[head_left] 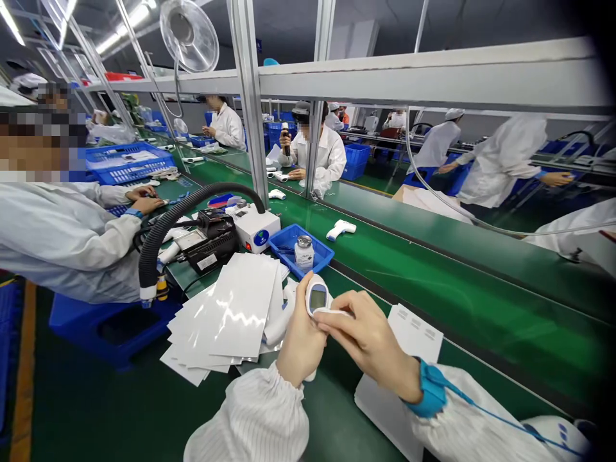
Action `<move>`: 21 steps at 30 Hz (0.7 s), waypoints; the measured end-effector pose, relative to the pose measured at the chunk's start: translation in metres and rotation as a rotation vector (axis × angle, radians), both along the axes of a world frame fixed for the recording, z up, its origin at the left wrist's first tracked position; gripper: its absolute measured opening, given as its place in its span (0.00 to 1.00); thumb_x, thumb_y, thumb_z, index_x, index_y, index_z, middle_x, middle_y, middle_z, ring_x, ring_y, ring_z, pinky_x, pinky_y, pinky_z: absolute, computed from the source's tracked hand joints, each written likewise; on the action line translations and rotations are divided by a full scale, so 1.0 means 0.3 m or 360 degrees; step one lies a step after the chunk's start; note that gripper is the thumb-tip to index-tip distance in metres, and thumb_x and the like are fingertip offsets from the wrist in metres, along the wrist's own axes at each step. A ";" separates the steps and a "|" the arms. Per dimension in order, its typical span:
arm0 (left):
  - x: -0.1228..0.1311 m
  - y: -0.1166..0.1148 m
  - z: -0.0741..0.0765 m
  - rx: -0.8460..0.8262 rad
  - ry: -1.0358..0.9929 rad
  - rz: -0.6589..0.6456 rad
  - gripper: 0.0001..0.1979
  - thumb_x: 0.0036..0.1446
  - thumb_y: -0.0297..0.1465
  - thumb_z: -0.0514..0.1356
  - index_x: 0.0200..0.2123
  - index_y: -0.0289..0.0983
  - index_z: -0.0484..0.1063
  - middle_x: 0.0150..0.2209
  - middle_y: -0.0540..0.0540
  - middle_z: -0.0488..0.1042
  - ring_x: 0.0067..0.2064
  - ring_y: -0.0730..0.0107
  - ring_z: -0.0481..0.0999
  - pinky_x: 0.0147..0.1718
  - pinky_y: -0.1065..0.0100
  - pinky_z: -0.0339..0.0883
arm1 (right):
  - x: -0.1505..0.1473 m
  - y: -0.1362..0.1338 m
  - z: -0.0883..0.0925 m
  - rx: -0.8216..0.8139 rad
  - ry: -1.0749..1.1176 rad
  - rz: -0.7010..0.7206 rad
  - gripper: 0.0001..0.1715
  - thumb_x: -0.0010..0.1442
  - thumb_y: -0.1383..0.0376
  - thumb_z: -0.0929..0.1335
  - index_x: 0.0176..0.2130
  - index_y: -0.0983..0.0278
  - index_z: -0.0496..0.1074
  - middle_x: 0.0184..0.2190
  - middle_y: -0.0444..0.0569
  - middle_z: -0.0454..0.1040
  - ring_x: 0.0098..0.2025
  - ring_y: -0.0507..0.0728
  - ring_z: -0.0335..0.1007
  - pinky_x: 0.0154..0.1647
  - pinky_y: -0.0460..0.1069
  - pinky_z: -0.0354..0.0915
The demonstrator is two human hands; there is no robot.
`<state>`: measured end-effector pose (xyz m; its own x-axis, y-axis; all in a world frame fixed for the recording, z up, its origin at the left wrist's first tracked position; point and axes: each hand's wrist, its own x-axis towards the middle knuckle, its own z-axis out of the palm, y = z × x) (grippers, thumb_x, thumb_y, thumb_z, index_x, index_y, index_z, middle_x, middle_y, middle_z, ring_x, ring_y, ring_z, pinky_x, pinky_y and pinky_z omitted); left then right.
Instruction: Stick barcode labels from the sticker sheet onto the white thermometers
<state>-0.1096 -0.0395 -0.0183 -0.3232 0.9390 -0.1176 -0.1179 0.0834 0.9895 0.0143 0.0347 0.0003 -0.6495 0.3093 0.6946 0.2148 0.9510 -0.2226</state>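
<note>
The left hand is wrapped tight around a white thermometer (its little screen faces up) and holds it over the green table. The right hand pinches the thermometer's edge, fingers pressed together. A pile of white sheets lies just beside them, and a blue tray with a small bottle sits behind.
</note>
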 end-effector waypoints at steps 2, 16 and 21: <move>0.008 0.004 0.008 -0.0029 0.0029 -0.0028 0.42 0.54 0.27 0.59 0.69 0.46 0.44 0.27 0.52 0.68 0.18 0.76 0.62 0.17 0.72 0.58 | 0.014 0.008 0.008 0.0050 0.0041 -0.0058 0.09 0.66 0.68 0.66 0.44 0.59 0.75 0.32 0.48 0.74 0.33 0.54 0.65 0.33 0.51 0.57; 0.024 0.022 -0.028 -0.0076 -0.0073 -0.0274 0.47 0.47 0.21 0.58 0.68 0.44 0.45 0.26 0.53 0.68 0.20 0.76 0.64 0.19 0.72 0.61 | 0.057 -0.065 -0.011 -0.0090 0.0002 -0.0094 0.09 0.66 0.69 0.65 0.43 0.61 0.75 0.32 0.48 0.73 0.33 0.53 0.65 0.34 0.50 0.59; 0.035 0.017 -0.019 -0.0008 0.0102 -0.0277 0.40 0.52 0.24 0.59 0.68 0.42 0.49 0.42 0.43 0.74 0.39 0.64 0.76 0.42 0.61 0.70 | 0.065 -0.022 0.007 0.0115 -0.0038 -0.0239 0.09 0.66 0.69 0.65 0.43 0.60 0.75 0.33 0.48 0.73 0.33 0.53 0.65 0.36 0.51 0.57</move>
